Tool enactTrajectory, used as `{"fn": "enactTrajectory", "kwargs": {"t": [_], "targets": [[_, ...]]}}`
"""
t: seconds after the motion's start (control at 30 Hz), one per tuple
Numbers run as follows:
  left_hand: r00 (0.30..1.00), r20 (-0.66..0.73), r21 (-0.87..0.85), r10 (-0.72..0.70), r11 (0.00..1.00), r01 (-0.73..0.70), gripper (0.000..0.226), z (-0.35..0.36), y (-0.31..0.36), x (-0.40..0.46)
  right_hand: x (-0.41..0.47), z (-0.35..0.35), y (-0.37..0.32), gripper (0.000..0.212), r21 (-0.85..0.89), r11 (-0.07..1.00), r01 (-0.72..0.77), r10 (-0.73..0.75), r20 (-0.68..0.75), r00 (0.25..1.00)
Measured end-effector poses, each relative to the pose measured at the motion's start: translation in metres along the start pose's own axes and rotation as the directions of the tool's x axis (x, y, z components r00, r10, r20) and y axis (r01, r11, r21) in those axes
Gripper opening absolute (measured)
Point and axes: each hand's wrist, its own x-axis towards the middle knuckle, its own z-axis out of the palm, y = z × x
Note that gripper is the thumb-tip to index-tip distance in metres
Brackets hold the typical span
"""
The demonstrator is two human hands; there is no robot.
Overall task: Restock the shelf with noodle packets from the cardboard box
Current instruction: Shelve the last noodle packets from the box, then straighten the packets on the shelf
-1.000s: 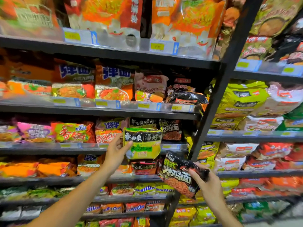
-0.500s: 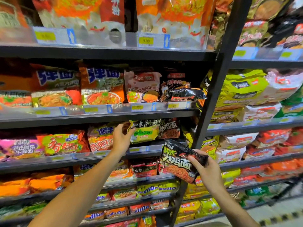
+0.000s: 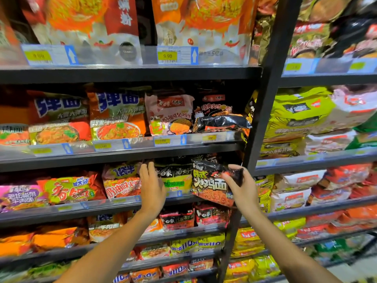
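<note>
One green-and-black noodle packet (image 3: 175, 176) now sits on the dark metal shelf (image 3: 114, 205), our left hand (image 3: 152, 185) released. Our right hand (image 3: 243, 185) has raised the black-and-red crinkly noodle packet (image 3: 212, 183), grip clenched on its corner, likely next in; no cardboard box shows.

Black noodle packet (image 3: 212, 181): black ground, yellow-white characters, orange-red noodle print along its lower edge. Left of it, green-and-black packet (image 3: 177, 176): black top band, yellow-green body, bright green label. Further left, orange-red packet (image 3: 122, 180) with yellow banner. Shelf frame (image 3: 265, 111), right of the black packet: dark grey. Price tags (image 3: 167, 56) above: yellow on white, blue arrows.
</note>
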Motion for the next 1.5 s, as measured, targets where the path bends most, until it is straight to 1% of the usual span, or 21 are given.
{"fn": "enactTrajectory", "kwargs": {"t": [0.07,0.13,0.17,0.23,0.27,0.3,0.37,0.47,0.57,0.63,0.73,0.77,0.87,0.9,0.97,1.0,1.07,1.13,1.23,1.37,1.5], "targets": [[0.995,-0.014,-0.04,0.099,0.994,-0.099,0.063,-0.007,-0.002,-0.01,0.013,0.01,-0.003,0.022,0.003,1.0,0.006,-0.006,-0.013,1.0],[0.976,-0.001,-0.059,0.218,0.974,-0.218,0.061,-0.016,-0.001,-0.02,0.026,0.021,-0.003,0.026,-0.002,1.0,0.005,-0.005,-0.026,1.0],[0.955,0.024,-0.035,0.296,0.955,-0.296,0.057,-0.02,-0.002,-0.025,0.034,0.025,-0.002,0.035,-0.012,1.0,-0.01,0.01,-0.021,1.0],[0.878,0.137,0.031,0.458,0.884,-0.466,0.048,-0.021,-0.008,-0.031,0.047,0.033,-0.005,0.058,-0.043,0.995,-0.095,0.095,-0.001,0.995],[0.838,0.226,0.062,0.497,0.851,-0.521,0.046,-0.02,-0.012,-0.032,0.055,0.037,-0.004,0.06,-0.065,0.989,-0.134,0.135,0.013,0.991],[0.807,0.309,0.099,0.503,0.827,-0.553,0.046,-0.017,-0.017,-0.033,0.061,0.04,-0.002,0.05,-0.079,0.985,-0.151,0.153,0.028,0.988],[0.785,0.399,0.161,0.474,0.807,-0.568,0.048,-0.01,-0.022,-0.033,0.073,0.045,0.002,0.012,-0.123,0.976,-0.181,0.183,0.008,0.983],[0.783,0.465,0.212,0.414,0.806,-0.552,0.054,0.001,-0.023,-0.027,0.09,0.054,0.013,0.028,-0.193,0.951,-0.241,0.237,-0.041,0.971],[0.802,0.515,0.289,0.302,0.82,-0.494,0.059,0.01,-0.023,-0.023,0.097,0.059,0.022,0.018,-0.289,0.926,-0.243,0.248,-0.02,0.969],[0.812,0.521,0.346,0.265,0.804,-0.484,0.067,0.014,-0.022,-0.025,0.092,0.061,0.025,0.008,-0.371,0.91,-0.183,0.212,0.037,0.977],[0.799,0.556,0.391,0.231,0.775,-0.496,0.073,0.017,-0.026,-0.028,0.081,0.068,0.037,0.007,-0.502,0.861,-0.085,0.121,0.04,0.992],[0.797,0.561,0.402,0.225,0.767,-0.5,0.073,0.017,-0.028,-0.028,0.076,0.07,0.04,0.009,-0.522,0.851,-0.06,0.086,0.026,0.996],[0.801,0.551,0.437,0.236,0.736,-0.518,0.071,0.016,-0.03,-0.03,0.059,0.069,0.05,0.029,-0.514,0.858,0.007,0.007,0.024,1.0],[0.806,0.538,0.438,0.247,0.736,-0.517,0.07,0.014,-0.03,-0.031,0.05,0.067,0.054,0.043,-0.52,0.852,0.062,-0.046,0.043,0.998],[0.813,0.51,0.42,0.281,0.743,-0.521,0.064,0.014,-0.03,-0.033,0.031,0.061,0.062,0.064,-0.536,0.806,0.253,-0.226,0.117,0.967],[0.816,0.494,0.412,0.299,0.746,-0.522,0.062,0.014,-0.028,-0.033,0.023,0.059,0.066,0.067,-0.546,0.758,0.357,-0.312,0.177,0.933],[0.823,0.481,0.401,0.304,0.758,-0.514,0.062,0.016,-0.02,-0.033,0.011,0.058,0.074,0.062,-0.578,0.655,0.487,-0.368,0.32,0.873],[0.835,0.485,0.384,0.261,0.794,-0.471,0.064,0.024,-0.012,-0.034,0.005,0.063,0.084,0.056,-0.636,0.579,0.51,-0.3,0.416,0.859],[0.852,0.497,0.418,0.167,0.814,-0.403,0.069,0.041,-0.003,-0.034,0.009,0.074,0.093,0.056,-0.742,0.491,0.456,-0.141,0.449,0.882],[0.849,0.525,0.469,0.068,0.808,-0.355,0.076,0.046,-0.008,-0.028,0.025,0.077,0.079,0.062,-0.799,0.491,0.346,0.042,0.419,0.907],[0.831,0.542,0.447,0.12,0.797,-0.407,0.071,0.041,-0.018,-0.024,0.031,0.077,0.07,0.069,-0.813,0.474,0.338,0.111,0.436,0.893]]}}
